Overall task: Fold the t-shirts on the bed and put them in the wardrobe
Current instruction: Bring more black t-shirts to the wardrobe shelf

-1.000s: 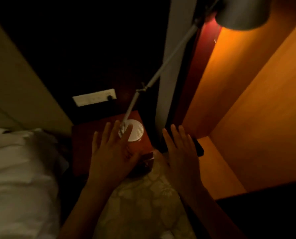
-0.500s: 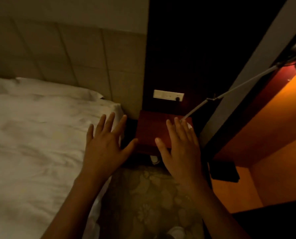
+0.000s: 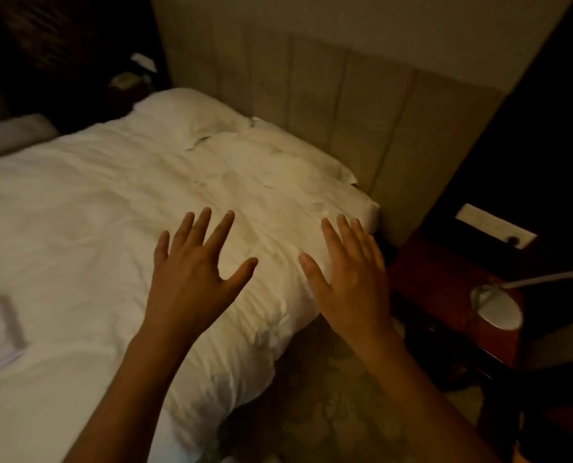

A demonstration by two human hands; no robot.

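- T-shirt [image 3: 1, 332] — a pale folded piece, blurred — lies at the bed's [image 3: 111, 202] left edge.
- Left hand [image 3: 191, 279] and right hand [image 3: 352, 282] hover over the white cover, fingers spread, grip empty.
- Red nightstand [image 3: 439, 272] stands just beside the bed.

Headboard: a beige padded panelled headboard [image 3: 362, 105] was seen upright against the wall.
Nightstand: a dark red wooden nightstand [image 3: 445, 282] was placed just beside it.
Lamp base: a round white lamp base [image 3: 499, 309] was set on the nightstand.
Switch plate: a white rectangular wall plate [image 3: 494, 227] was mounted above.
Floor: patterned floral carpet [image 3: 338, 412] was laid below.
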